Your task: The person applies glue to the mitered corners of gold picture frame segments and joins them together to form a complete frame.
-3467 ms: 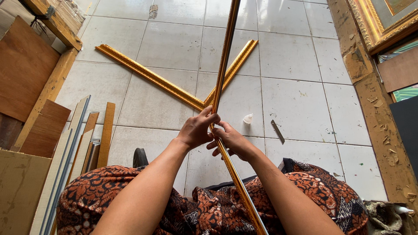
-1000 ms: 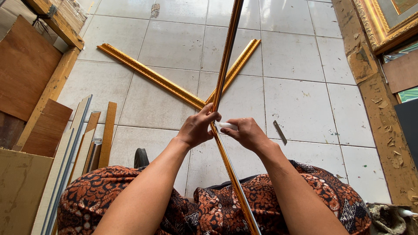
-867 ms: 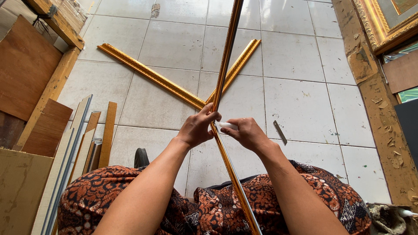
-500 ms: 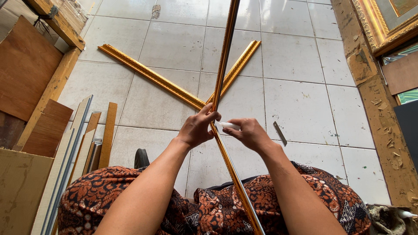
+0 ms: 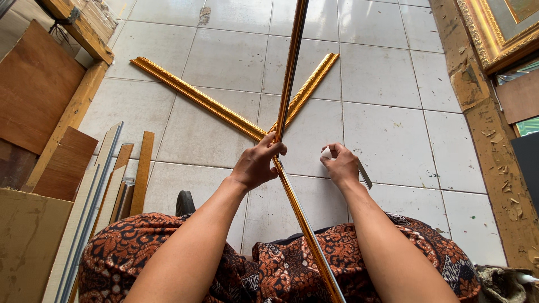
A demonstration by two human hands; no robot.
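My left hand (image 5: 257, 166) grips two long gold frame mouldings where they meet. One moulding (image 5: 292, 67) rises from the hand past the top of the view. The other (image 5: 307, 235) runs down across my patterned lap (image 5: 281, 269). My right hand (image 5: 341, 167) is off the mouldings, a little to their right, and pinches a small white piece (image 5: 325, 152) in its fingertips. A thin grey tool (image 5: 365, 176) lies on the tile just beside that hand.
Two more gold mouldings (image 5: 196, 98) (image 5: 310, 88) lie in a V on the white tiled floor (image 5: 393, 140). Wood boards and strips (image 5: 106, 179) lean at the left. A gilded frame (image 5: 488, 33) and a worn wooden beam (image 5: 494, 168) stand at the right.
My right hand has let go of the mouldings, moved slightly right and taken up the small white piece from the floor. My left hand keeps its grip.
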